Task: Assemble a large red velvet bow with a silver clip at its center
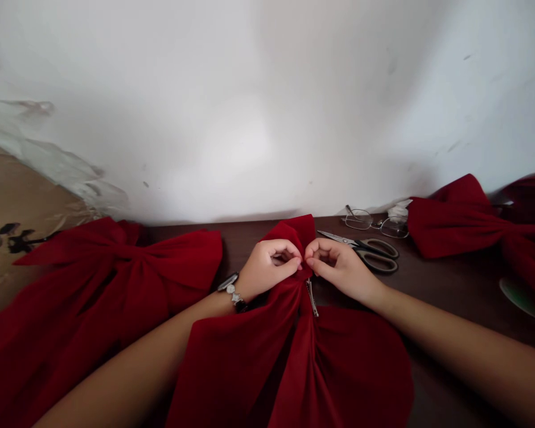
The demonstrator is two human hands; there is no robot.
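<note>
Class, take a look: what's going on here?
A person pinches the gathered middle of a red fabric bow with both hands, left hand and right hand meeting fingertip to fingertip. A metal clip sits below the pinch. Scissors and glasses lie on the table behind; a second bow lies at left, a third bow at right.

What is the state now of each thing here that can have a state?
left hand: fingers pinched shut on the centre of the middle bow.
right hand: fingers pinched shut on the same centre.
middle bow: flat on the table, centre gathered.
metal clip: on the fabric; open or shut unclear.
scissors: blades closed, untouched.
glasses: lying by the wall.
left bow: gathered, untouched.
right bow: likewise.
</note>
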